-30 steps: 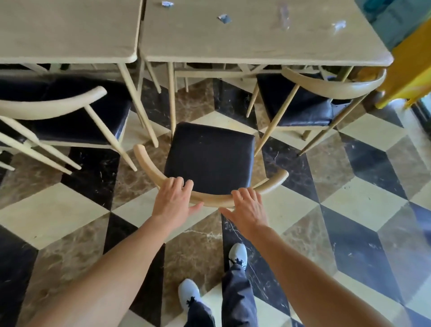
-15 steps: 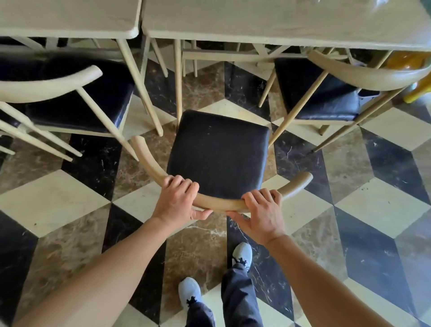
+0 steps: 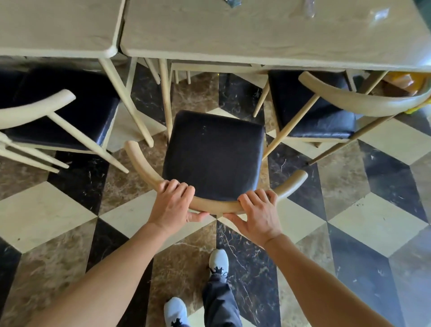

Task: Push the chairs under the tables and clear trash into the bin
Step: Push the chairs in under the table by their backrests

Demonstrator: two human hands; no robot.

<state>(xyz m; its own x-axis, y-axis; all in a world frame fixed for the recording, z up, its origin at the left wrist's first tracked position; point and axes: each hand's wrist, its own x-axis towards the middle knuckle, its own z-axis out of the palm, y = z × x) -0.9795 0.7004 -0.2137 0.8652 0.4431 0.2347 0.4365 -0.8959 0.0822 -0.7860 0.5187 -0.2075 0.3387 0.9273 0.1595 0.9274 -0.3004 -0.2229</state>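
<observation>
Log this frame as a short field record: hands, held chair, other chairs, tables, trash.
left hand: gripping backrest rail
right hand: gripping same rail
held chair: black seat fully outside table edge, not yet pushed under
side chairs: left one and right one partly under
tables: two, side by side
trash: scraps on right tabletop

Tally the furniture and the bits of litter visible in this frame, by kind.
Pale wooden chairs with black seat cushions: 3 (held one, left, right)
Pale wooden tables: 2 (left, right)
Litter scraps on the right table: 3 ()
Total: 8
</observation>
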